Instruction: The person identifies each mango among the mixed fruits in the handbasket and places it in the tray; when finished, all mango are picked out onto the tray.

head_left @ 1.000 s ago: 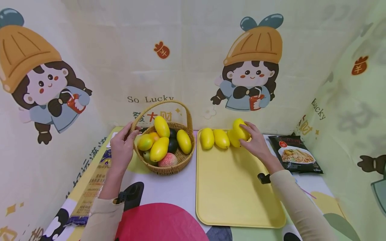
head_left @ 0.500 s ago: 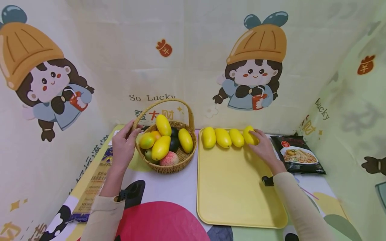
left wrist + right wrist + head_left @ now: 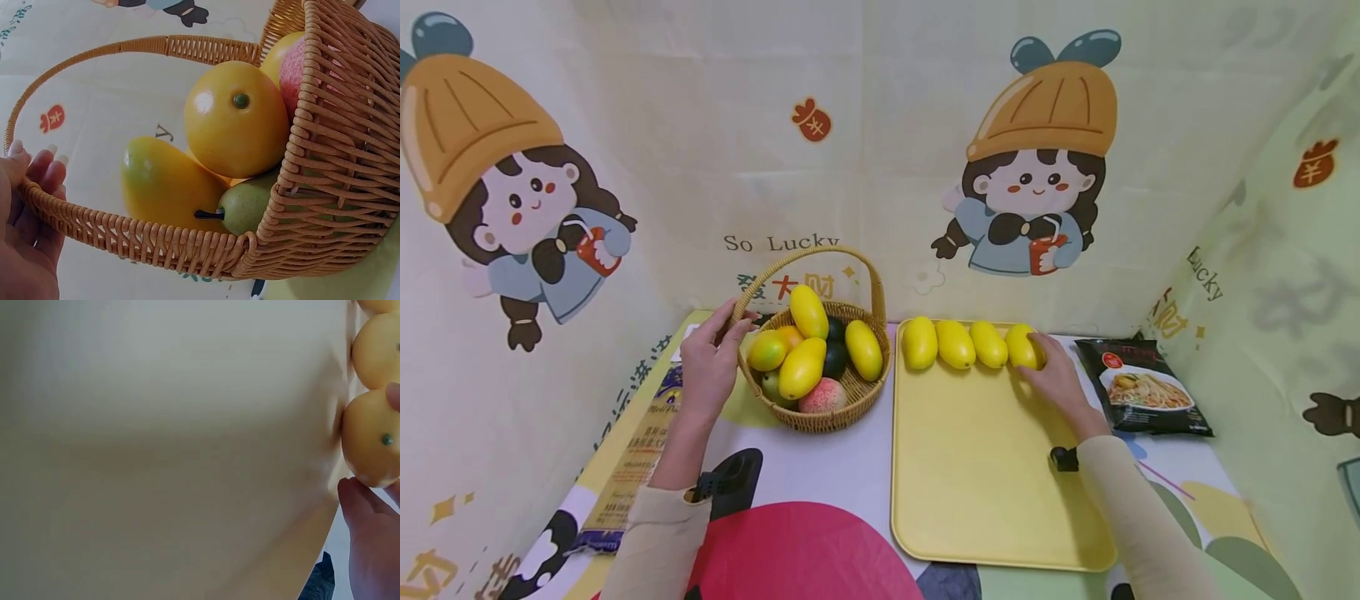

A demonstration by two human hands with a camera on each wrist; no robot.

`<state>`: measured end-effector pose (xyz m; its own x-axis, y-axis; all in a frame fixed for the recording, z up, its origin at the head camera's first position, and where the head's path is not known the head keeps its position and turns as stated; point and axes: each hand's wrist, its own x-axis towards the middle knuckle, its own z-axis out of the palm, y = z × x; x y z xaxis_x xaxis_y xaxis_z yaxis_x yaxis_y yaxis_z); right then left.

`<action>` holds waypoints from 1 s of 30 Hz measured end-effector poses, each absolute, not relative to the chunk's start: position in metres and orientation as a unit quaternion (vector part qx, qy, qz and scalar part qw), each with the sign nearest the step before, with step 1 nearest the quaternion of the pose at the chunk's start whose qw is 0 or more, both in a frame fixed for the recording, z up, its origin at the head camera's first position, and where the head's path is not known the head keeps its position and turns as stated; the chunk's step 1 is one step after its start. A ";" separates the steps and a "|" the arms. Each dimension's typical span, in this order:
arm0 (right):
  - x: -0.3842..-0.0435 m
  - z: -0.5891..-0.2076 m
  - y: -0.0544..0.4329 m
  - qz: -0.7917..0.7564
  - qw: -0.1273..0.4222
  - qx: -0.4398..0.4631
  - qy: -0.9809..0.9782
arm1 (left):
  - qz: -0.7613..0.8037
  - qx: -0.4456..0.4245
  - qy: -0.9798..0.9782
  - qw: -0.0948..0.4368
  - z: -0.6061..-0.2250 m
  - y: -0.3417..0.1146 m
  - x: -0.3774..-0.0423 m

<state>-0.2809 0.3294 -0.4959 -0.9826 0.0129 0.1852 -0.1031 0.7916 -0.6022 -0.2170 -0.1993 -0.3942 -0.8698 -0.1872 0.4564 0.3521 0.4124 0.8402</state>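
Observation:
In the head view, my left hand holds the handle of a wicker basket. Yellow mangoes, dark round fruits, a green pear and a pink peach lie in the basket. To its right is a yellow tray. Several mangoes form a row along the tray's back edge. My right hand grips the rightmost mango, which rests on the tray. In the right wrist view, fingers touch this mango from two sides, and its neighbour sits against it.
A black noodle packet lies right of the tray. On the left lies a long pasta packet, partly behind my left forearm. A printed cloth wall stands close behind the basket and tray.
My right hand has brought the mango down and rightward, from above the row to its right end. My left hand keeps its hold on the basket handle. The view has shifted slightly.

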 end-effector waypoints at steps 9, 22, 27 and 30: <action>-0.279 -0.496 0.330 0.322 0.095 0.029 -0.942 | -0.553 -0.045 -0.793 0.253 -0.391 -0.200 -0.217; -0.274 -0.485 0.322 0.307 0.183 0.036 -0.933 | -0.571 -0.035 -0.782 0.246 -0.389 -0.197 -0.216; -0.275 -0.473 0.304 0.330 0.212 0.077 -0.917 | -0.575 -0.030 -0.780 0.245 -0.389 -0.195 -0.215; -0.275 -0.466 0.286 0.331 0.217 0.109 -0.912 | -0.581 -0.034 -0.774 0.250 -0.387 -0.194 -0.216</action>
<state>-0.2752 0.2863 -0.4656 -0.8823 -0.0549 0.4675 -0.3419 0.7573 -0.5564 -0.2163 -0.1942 -0.3871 -0.8728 -0.2371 0.4267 0.3438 0.3220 0.8821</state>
